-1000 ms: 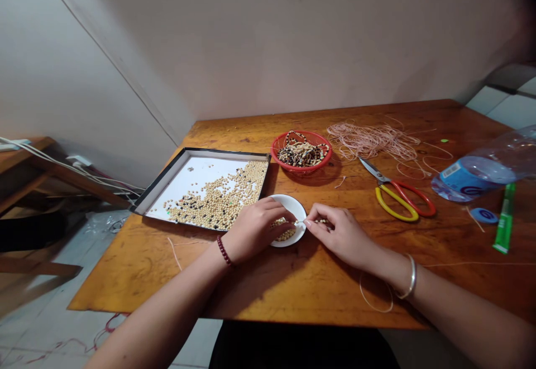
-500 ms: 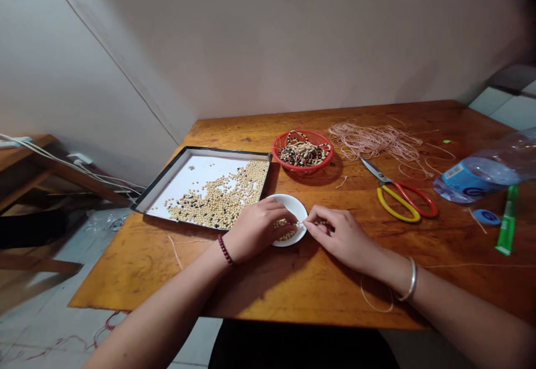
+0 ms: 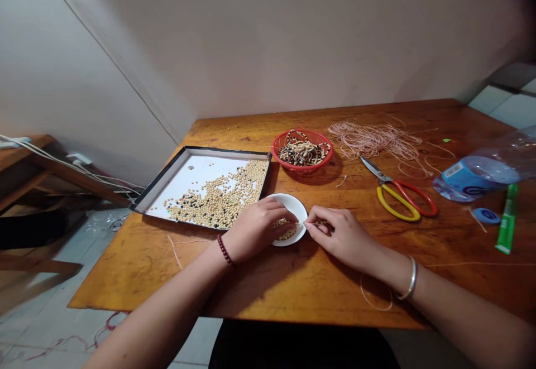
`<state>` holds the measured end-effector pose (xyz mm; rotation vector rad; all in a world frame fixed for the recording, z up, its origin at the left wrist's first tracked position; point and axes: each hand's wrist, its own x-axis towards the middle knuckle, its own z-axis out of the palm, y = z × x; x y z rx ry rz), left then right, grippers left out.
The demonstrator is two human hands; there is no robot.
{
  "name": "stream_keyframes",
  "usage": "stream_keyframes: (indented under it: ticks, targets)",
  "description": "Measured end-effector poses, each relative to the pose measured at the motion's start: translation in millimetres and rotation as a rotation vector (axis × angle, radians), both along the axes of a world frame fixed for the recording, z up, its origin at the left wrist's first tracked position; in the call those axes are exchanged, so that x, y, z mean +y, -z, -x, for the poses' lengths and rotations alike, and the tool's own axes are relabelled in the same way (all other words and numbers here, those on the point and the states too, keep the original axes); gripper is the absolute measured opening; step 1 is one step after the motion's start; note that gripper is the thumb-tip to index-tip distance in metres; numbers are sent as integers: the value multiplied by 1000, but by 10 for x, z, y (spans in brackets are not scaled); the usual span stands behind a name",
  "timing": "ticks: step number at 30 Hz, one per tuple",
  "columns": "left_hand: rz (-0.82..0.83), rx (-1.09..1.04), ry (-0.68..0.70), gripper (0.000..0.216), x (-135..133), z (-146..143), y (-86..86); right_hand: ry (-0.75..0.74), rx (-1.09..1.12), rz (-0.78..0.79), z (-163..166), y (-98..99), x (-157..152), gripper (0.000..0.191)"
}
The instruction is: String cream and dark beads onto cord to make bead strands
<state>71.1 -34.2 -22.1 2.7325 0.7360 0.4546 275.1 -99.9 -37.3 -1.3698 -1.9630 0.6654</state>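
Over white dish (image 3: 298, 206) of beads (image 3: 287, 234), left hand (image 3: 255, 228) held curled, fingertips pinched, possibly on one; thin cord (image 3: 302, 223) clasped by right hand (image 3: 343, 236)

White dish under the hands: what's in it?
Pale beads lie in the white dish; the left hand covers its left part, so contents there are hidden.
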Motion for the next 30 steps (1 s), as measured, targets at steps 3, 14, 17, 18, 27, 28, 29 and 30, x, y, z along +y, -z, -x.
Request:
stream_keyframes:
  ticks: [3, 14, 17, 18, 27, 28, 29, 30]
  targets:
    - [-7, 13, -17, 23, -9, 1, -10, 8, 9, -7, -2, 2, 5, 11]
    - [-16, 10, -26, 20, 0, -3, -3, 58, 51, -41, -14, 3, 6, 13]
    - [-25, 14, -14, 20, 0, -2, -8, 45, 56, -49, -9, 3, 4, 13]
    - [-31, 16, -12, 20, -1, -1, -10, 34, 55, -51, -7, 5, 2, 13]
    - [-49, 25, -13, 21, -3, 4, -9, 7, 28, -31, 0, 16, 7, 11]
    - [-50, 27, -14, 21, -3, 4, -11, 8, 26, -30, 0, 16, 7, 11]
    - [-50, 29, -15, 21, -2, 3, -13, 8, 25, -28, -1, 16, 7, 11]
    - [-51, 31, -15, 22, -2, 3, -14, 9, 24, -27, -2, 15, 6, 11]
